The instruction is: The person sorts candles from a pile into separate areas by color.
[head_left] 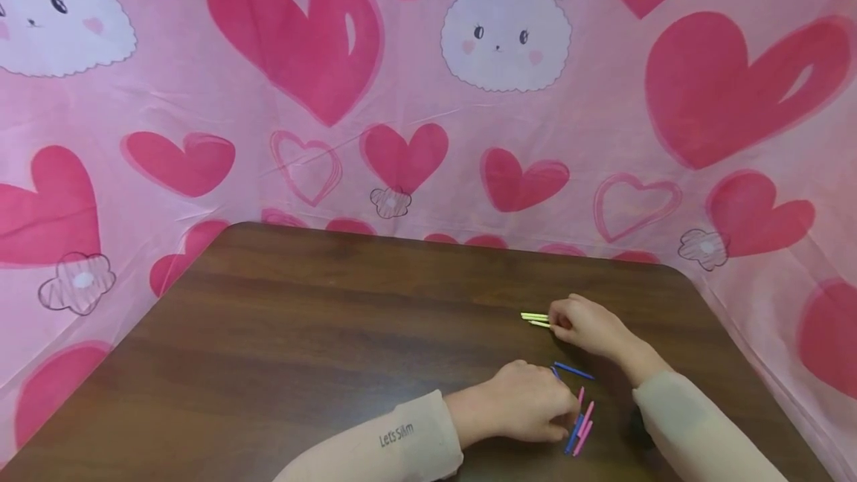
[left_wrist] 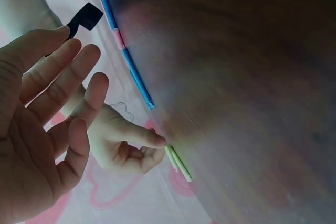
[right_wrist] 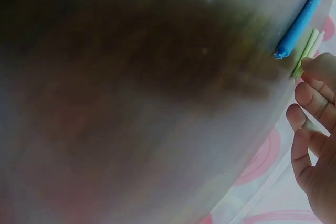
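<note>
My right hand (head_left: 589,326) is at the far right part of the table, its thumb and fingertip pinching the near ends of several thin yellow-green sticks (head_left: 534,316). The sticks lie side by side, pointing left. Closer to me, my left hand (head_left: 529,402) hovers low with relaxed, bent fingers and nothing in them. Right beside its fingertips lie several pink sticks (head_left: 586,416) and a blue stick (head_left: 571,440), partly overlapping. Another blue stick (head_left: 573,370) lies between the two hands, and a further blue one shows only partly behind the left hand.
The brown wooden table (head_left: 301,333) has rounded far corners. Pink cloth (head_left: 415,103) printed with hearts and rabbits hangs close behind and along both sides. A black piece (left_wrist: 86,17) sits at the right wrist, by the sleeve.
</note>
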A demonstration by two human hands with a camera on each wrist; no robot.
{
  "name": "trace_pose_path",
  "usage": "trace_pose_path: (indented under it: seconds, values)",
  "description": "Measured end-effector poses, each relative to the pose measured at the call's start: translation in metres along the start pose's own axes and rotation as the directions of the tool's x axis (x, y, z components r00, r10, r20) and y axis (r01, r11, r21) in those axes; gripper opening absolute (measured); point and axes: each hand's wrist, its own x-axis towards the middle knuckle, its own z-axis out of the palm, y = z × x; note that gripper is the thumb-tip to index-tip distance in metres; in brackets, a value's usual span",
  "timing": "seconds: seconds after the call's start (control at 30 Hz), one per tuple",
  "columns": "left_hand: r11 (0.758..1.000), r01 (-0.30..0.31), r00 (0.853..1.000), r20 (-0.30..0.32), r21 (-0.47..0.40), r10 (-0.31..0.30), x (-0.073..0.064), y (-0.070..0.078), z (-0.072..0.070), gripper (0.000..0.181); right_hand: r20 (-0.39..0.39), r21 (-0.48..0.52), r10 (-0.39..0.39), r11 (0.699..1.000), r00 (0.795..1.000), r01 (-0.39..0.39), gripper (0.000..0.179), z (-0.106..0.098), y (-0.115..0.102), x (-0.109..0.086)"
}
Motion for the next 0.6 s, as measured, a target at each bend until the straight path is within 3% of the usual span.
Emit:
trace_pose_path:
  seconds: [0.3, 0.6]
  values:
    - [1.0, -0.003, 1.0, 0.01, 0.012, 0.003, 0.0014, 0.0016, 0.0002, 0.008, -0.015, -0.065, -0.014, 0.998, 1.0, 0.013, 0.025, 0.0009, -0.0049, 0.006]
    - [1.0, -0.007, 1.0, 0.009, 0.017, 0.007, 0.0031, 0.0006, 0.0001, 0.007, -0.042, -0.116, 0.013, 0.993, 0.999, -0.018, 0.018, -0.005, -0.0066, -0.0005]
